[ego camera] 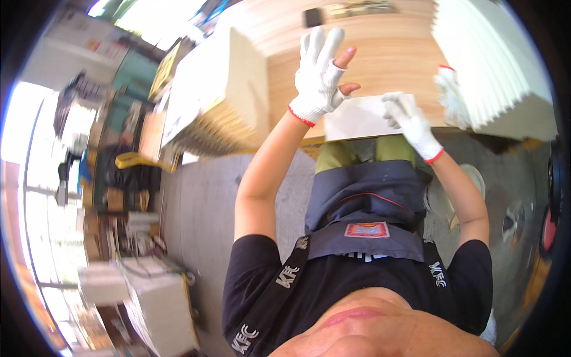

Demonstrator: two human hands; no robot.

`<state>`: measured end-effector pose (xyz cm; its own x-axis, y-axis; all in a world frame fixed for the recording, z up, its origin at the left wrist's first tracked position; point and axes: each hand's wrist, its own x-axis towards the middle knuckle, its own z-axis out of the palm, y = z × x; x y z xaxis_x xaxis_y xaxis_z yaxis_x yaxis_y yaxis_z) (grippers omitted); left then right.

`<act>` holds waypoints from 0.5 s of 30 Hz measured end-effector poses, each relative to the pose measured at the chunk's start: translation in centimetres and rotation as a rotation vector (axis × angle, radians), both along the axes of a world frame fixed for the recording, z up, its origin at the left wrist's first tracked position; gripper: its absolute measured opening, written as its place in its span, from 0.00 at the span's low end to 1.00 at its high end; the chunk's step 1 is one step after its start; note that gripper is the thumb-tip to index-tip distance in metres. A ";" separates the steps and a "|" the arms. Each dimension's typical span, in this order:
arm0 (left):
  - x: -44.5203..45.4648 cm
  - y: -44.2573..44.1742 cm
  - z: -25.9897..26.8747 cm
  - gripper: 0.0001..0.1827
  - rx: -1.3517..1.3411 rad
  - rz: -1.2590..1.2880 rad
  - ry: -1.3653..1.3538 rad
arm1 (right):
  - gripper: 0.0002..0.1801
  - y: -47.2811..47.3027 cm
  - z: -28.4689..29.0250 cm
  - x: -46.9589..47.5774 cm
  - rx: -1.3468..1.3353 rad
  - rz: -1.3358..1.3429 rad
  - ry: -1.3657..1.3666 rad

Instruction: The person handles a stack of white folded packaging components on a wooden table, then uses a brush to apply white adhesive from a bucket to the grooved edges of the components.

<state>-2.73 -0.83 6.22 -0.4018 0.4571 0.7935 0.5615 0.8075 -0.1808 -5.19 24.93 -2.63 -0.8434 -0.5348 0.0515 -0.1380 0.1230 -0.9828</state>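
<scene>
My left hand wears a white knit glove with red cuff trim; its thumb and index finger poke out bare. It is raised over the wood-grain tabletop with fingers apart and nothing in it. A flat white sheet or board lies at the table's front edge. Over its right end is my gloved right hand, fingers bent; whether they grip the sheet or only rest there is unclear. Further right, a spare pair of white gloves lies against a tall white stack.
To the left stands a thick stack of pale sheets or boards. A small black object sits at the table's far side. A yellow bar juts out at left. Bundled white stacks stand on the grey floor at lower left.
</scene>
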 end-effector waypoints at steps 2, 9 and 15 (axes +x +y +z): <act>-1.8 5.8 2.6 0.36 0.002 -0.160 -0.104 | 0.18 2.3 -0.7 0.9 0.101 -0.067 0.023; -8.7 23.0 6.3 0.18 0.328 -0.527 -0.421 | 0.18 6.7 -1.8 2.1 0.001 -0.061 -0.010; -11.7 29.2 8.1 0.18 0.479 -0.432 -0.896 | 0.19 10.4 -2.4 3.9 -0.012 -0.071 -0.004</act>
<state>-14.43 28.40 14.27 -0.8003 0.4208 0.4271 0.5845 0.3893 0.7119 -1.29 35.33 -5.04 -0.8792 -0.4734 0.0545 -0.1259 0.1206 -0.9847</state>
